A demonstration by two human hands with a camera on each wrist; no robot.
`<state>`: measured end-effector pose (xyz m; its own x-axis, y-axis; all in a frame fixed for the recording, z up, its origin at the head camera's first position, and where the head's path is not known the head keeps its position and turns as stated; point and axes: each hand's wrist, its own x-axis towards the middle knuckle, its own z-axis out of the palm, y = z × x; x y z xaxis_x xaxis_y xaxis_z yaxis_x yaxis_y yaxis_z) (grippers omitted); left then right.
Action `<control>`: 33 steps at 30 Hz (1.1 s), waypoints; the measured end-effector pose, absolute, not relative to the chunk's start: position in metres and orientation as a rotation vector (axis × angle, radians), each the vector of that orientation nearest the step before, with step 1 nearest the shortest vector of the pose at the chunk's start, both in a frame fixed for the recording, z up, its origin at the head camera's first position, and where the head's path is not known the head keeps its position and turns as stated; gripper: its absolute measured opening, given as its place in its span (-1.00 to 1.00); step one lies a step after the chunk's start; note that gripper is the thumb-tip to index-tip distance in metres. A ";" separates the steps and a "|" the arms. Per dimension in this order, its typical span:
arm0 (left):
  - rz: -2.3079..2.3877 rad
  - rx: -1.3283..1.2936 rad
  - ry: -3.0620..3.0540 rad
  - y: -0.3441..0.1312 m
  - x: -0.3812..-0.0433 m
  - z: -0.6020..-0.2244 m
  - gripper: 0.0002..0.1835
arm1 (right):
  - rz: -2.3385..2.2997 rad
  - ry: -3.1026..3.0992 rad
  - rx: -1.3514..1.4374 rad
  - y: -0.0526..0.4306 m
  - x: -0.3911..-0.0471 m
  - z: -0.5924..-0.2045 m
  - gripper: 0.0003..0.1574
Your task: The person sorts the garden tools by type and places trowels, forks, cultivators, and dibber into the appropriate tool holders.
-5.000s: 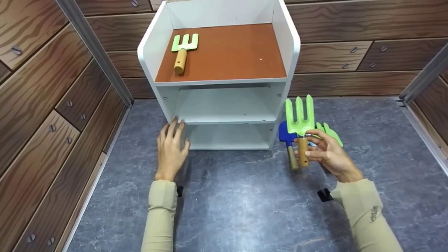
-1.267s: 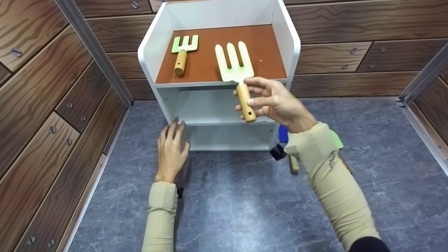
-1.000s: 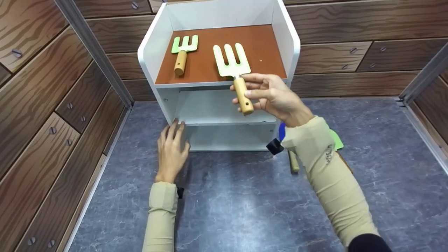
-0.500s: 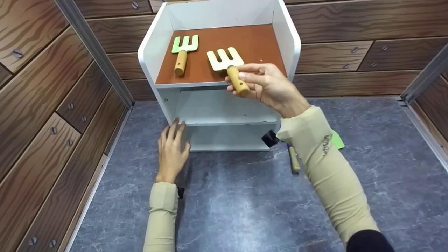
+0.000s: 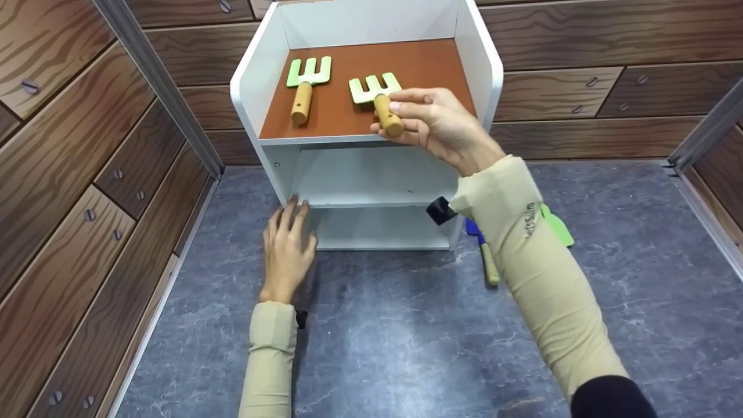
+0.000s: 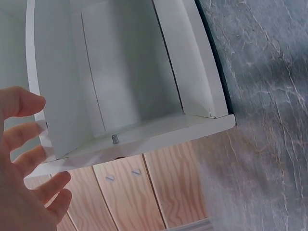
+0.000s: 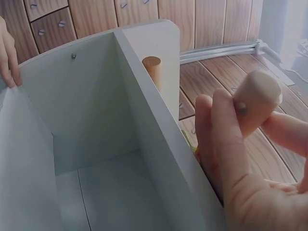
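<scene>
My right hand (image 5: pixel 447 125) pinches the wooden handle of a green garden fork (image 5: pixel 388 116) between thumb and fingers, over the front part of the brown top shelf (image 5: pixel 426 64). The fork's prongs point toward the back; whether they touch the shelf I cannot tell. To its left lies another green hand fork (image 5: pixel 301 101), handle toward me. In the right wrist view the held handle (image 7: pixel 257 98) shows end-on, thumb on one side and fingers on the other. My left hand (image 5: pixel 285 251) rests with extended fingers on the left front edge of the white shelf unit (image 6: pixel 144 142).
Right of the unit on the grey floor (image 5: pixel 377 325) lie a blue tool with a wooden handle (image 5: pixel 489 264) and a green tool (image 5: pixel 557 226), both partly covered by my right sleeve. Wood-patterned walls (image 5: pixel 557 35) enclose the left, back and right sides.
My right hand has carried the fork from the floor tools on the right up over the top shelf, tipping it flatter and farther back. The left hand has stayed put.
</scene>
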<state>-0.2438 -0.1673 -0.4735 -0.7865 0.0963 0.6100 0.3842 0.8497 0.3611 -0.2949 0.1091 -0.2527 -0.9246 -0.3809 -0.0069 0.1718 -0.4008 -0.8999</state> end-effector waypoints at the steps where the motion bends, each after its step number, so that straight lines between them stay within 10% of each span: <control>1: -0.639 -0.351 -2.425 -0.167 -0.244 -0.474 -0.41 | -2.368 1.484 -0.294 0.109 -0.295 -0.253 -0.33; 10: -0.624 -0.355 -2.420 -0.168 -0.245 -0.475 -0.40 | -2.311 1.536 -0.368 0.104 -0.295 -0.253 -0.09; 24: -0.626 -0.369 -2.396 -0.168 -0.246 -0.476 -0.40 | -2.349 1.709 -0.133 0.092 -0.294 -0.254 -0.64; 33: -0.634 -0.371 -2.391 -0.167 -0.245 -0.476 -0.38 | -2.342 1.558 -0.222 0.093 -0.288 -0.256 -0.32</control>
